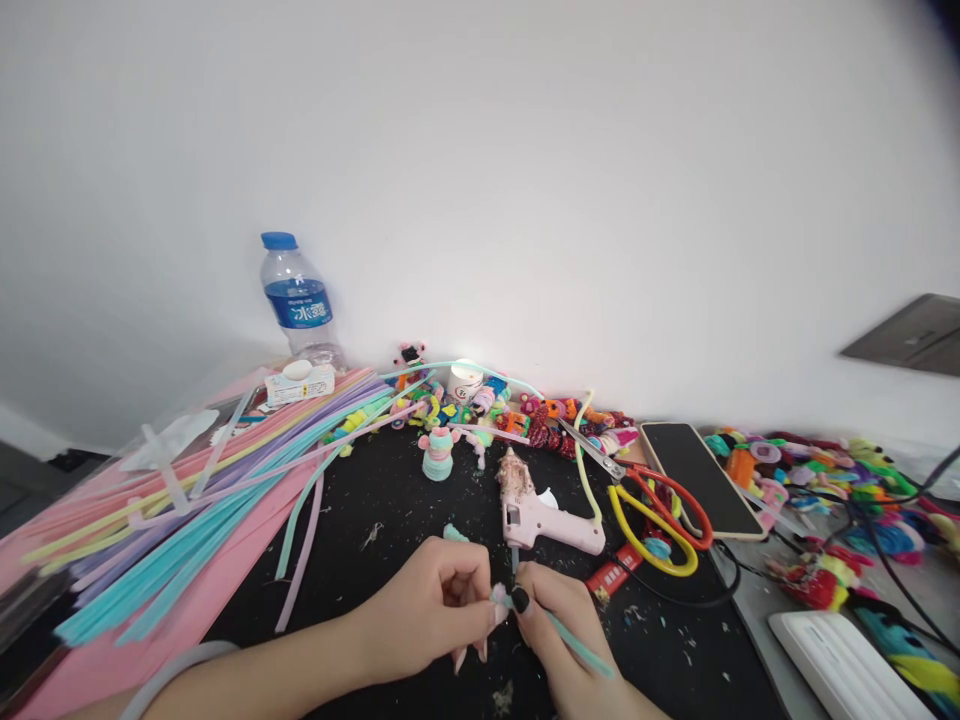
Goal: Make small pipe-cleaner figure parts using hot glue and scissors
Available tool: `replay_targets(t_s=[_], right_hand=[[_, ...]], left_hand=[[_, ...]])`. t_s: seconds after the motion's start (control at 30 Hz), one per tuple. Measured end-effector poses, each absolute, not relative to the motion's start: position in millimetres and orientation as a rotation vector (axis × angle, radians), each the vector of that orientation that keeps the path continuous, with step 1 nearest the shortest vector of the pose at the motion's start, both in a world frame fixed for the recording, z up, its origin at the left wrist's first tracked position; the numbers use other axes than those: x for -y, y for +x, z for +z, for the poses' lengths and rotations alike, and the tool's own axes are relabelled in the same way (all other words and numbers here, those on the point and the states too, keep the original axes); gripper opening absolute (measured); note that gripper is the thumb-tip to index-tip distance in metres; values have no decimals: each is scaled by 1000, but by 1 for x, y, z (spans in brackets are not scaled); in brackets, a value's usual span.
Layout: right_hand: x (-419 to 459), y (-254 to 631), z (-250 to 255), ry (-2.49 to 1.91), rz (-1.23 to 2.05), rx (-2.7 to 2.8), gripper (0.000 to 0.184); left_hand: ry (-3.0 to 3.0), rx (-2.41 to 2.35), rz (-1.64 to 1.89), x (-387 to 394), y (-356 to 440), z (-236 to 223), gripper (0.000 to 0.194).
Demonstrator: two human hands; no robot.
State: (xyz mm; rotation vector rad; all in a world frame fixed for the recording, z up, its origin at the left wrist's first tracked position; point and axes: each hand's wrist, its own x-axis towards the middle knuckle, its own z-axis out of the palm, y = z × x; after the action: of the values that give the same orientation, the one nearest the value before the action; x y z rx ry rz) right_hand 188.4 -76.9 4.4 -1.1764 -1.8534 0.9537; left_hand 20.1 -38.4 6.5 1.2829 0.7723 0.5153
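Note:
In the head view my left hand [435, 605] is closed, with thumb and forefinger pinching a small pale pink and mint fuzzy piece [499, 592]. Opposite it, my right hand [559, 625] is closed on a turquoise pipe cleaner [577, 645], whose free end lies across the hand. Both sets of fingertips almost meet over the black mat [375, 580]. Another bit of mint fuzz [454, 534] shows just behind my left knuckles. A pink glue gun [551, 522] lies right beyond my right hand. Behind my hands stands a small mint and pink pipe-cleaner figure [438, 456].
Bundled pipe cleaners [225, 500] spread at the left, near a water bottle [298, 300]. Red-and-yellow-handled scissors [652, 540] and a phone [701, 480] lie right. Colourful fuzzy figures [525, 425] line the white wall. A white power-bank-like block [840, 665] and black cables sit far right.

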Motion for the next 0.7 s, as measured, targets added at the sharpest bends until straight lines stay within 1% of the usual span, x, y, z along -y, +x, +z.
replay_targets(t_s=[0.1,0.2,0.3,0.43,0.57,0.63,0.7], right_hand=[[77,187,6,-1189,957,1912,34],[75,186,6,-1196,966,1894,34],[73,187,3,-1177,978,1798,34],[71,190,-2,-1155,957,1677,31],[71,189,-1,-1056,979,1687,32],[71,188,0,-1019,974,1708,34],[72,187,2,-1004,970,1731,34]], left_hand=[[1496,-844,515,41,20,8,21],[1500,-823,511,40,20,7,19],[1261,-706,464,33,19,4,18],[934,-575,438,21,15,6,33],[649,-428,221,18,13,6,46],[541,-374,113,19,13,4,47],[462,-360,98,20,14,2,41]])
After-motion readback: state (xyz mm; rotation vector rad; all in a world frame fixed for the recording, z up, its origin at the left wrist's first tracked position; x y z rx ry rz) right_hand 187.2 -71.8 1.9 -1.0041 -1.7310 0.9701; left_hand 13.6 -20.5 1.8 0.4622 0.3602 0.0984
